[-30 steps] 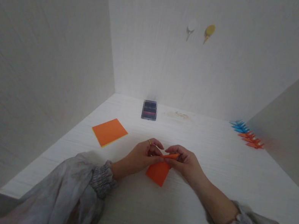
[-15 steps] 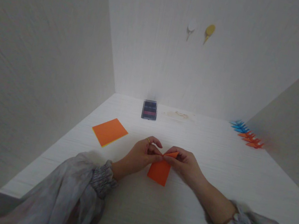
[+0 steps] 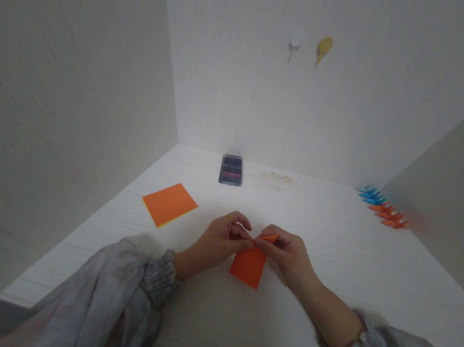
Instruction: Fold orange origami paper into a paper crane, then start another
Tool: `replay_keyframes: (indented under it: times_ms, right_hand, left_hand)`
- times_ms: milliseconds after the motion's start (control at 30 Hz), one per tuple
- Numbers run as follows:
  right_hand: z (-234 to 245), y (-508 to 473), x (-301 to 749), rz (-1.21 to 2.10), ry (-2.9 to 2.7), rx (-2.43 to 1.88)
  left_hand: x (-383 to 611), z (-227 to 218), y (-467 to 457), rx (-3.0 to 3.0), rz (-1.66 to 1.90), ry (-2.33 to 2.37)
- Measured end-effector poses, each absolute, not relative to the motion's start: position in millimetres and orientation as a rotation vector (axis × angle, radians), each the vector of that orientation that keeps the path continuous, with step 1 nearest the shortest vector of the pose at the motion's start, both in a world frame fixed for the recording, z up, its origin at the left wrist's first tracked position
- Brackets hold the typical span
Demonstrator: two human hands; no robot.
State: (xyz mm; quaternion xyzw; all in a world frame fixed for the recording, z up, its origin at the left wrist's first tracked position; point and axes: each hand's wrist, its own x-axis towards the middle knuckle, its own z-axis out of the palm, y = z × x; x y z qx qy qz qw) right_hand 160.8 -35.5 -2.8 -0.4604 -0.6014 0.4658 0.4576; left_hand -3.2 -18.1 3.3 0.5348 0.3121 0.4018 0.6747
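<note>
The left hand point(image 3: 218, 244) and right hand point(image 3: 289, 256) meet fingertip to fingertip, both pinched closed on the top corner of the folded orange paper point(image 3: 248, 266); the rest of it lies toward the person from the pinch, on or just above the table point(image 3: 336, 246). The hold looks narrow, so uneven pressure could skew the crease or let the corner slip; spare orange sheets point(image 3: 169, 203) lie well left of it.

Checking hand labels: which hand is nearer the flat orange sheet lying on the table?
Left. The left hand sits right of the flat orange sheet; the right hand is farther right, beyond the folded orange paper both hands pinch.
</note>
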Motion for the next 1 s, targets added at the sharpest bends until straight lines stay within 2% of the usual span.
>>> replay_keyframes:
  times_ms: [1000]
  right_hand:
    - [3.3,-33.9,169.3,1.116,-1.418,-1.044]
  left_hand:
    - [-7.2,1.3,-15.3,1.180,0.877,0.689]
